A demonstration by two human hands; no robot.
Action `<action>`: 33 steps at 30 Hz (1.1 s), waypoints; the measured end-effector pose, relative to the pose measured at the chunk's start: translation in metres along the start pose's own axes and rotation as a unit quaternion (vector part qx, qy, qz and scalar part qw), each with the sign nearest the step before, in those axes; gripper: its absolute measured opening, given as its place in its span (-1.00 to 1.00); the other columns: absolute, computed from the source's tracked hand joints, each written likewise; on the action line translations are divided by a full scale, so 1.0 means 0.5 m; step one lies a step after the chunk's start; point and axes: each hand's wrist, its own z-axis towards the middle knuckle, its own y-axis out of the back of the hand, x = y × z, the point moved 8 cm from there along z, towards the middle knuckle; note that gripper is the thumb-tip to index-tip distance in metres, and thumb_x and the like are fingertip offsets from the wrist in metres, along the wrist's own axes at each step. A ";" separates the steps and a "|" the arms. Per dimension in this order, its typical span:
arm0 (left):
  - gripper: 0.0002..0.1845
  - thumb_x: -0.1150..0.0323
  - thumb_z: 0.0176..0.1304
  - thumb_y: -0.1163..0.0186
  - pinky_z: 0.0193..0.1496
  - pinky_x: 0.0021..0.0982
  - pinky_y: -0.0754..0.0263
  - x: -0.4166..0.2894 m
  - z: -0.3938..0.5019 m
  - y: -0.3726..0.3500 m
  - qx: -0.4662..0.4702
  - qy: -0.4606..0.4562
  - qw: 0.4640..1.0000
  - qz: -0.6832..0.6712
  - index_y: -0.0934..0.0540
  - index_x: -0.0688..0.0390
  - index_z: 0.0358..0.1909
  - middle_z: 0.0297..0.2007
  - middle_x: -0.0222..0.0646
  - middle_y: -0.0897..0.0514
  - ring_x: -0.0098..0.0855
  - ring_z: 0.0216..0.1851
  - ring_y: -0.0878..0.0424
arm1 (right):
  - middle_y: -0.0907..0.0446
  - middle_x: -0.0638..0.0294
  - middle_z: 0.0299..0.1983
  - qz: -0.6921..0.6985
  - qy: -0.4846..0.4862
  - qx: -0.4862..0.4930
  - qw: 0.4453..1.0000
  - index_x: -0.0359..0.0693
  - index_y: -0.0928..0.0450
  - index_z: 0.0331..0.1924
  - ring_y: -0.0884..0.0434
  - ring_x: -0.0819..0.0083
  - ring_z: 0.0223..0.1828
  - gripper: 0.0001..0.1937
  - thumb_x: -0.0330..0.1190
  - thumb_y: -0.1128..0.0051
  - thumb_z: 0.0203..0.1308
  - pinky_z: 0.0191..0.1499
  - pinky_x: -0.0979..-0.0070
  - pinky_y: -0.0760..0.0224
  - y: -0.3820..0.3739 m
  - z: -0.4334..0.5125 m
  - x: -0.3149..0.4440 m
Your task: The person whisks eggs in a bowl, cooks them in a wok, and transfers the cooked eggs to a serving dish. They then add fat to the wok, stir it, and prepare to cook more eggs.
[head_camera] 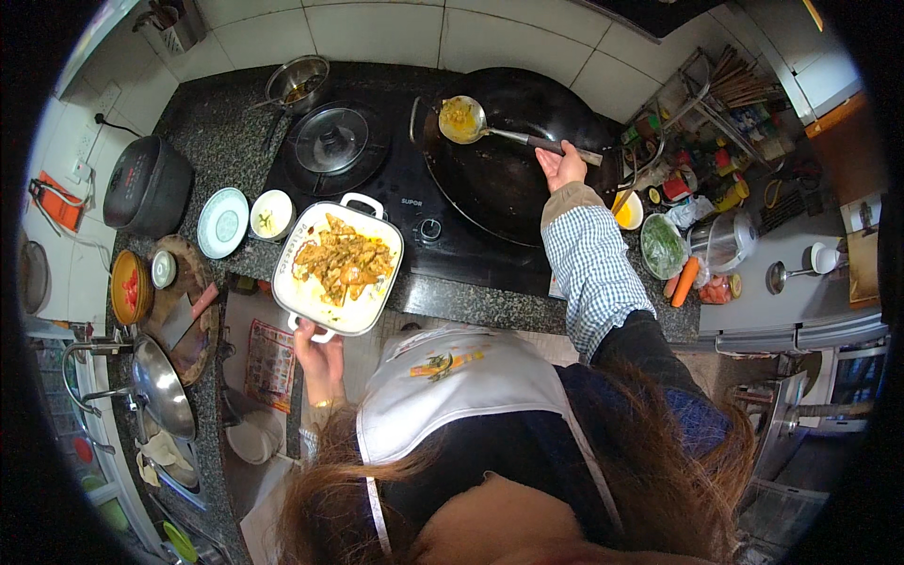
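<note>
My left hand (321, 357) grips the near handle of a white square two-handled dish (284, 286), raised at the counter's front edge. Browned pieces of cooked food (346, 260) in yellowish sauce fill its middle. My right hand (563, 167) is closed around the dark handle of a metal ladle (482, 121). The ladle's bowl holds yellow sauce with bits in it and hangs over the left part of a large black wok (494, 176). Little shows in the wok besides a dark, oily surface. Beneath it lies a black SUPOR cooktop (417, 244).
Left of the dish are a small white bowl (271, 214), a patterned plate (223, 223) and a cleaver (183, 318) on a round chopping board (201, 353). A lidded burner area (332, 138) lies behind. To the right are a wrapped bowl of greens (664, 247) and a carrot (685, 282).
</note>
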 end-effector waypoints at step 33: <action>-0.64 0.34 0.25 0.02 0.08 -0.14 -0.53 0.067 0.373 -0.097 0.074 0.090 0.993 0.011 -0.40 0.23 0.07 0.04 -0.18 -0.58 -0.23 0.04 -0.58 | -0.62 0.08 -0.07 -0.408 0.413 0.479 0.659 -0.28 -0.45 -0.05 -0.63 0.38 -0.11 -0.69 -0.49 -0.26 0.13 -0.09 0.48 -0.54 -0.453 -0.547 0.041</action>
